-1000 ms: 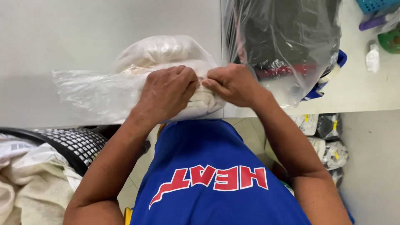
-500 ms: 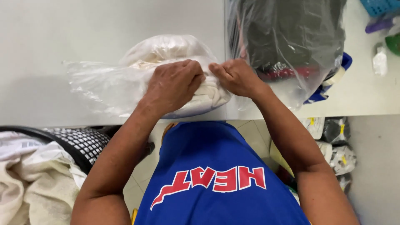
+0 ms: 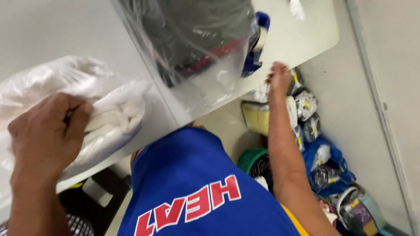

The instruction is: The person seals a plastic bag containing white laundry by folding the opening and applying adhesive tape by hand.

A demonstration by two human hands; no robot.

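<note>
My left hand grips the folded end of a clear plastic bag with white cloth inside, which lies on the white table. My right hand reaches out past the table's front edge, close to a blue tape dispenser and over the packed bundles on the floor. Its fingers are curled and I cannot make out anything in them. A large clear bag holding a dark garment with a red band lies on the table between my hands.
Under and beside the table the floor holds a yellow packet, a green basket, a blue bag and several wrapped parcels. A pale wall stands at the right. A dark checked cloth sits at the lower left.
My right hand has let go of the white bag and swung out to the right towards the table edge. My left hand stays on the bag. The view has turned to the right.
</note>
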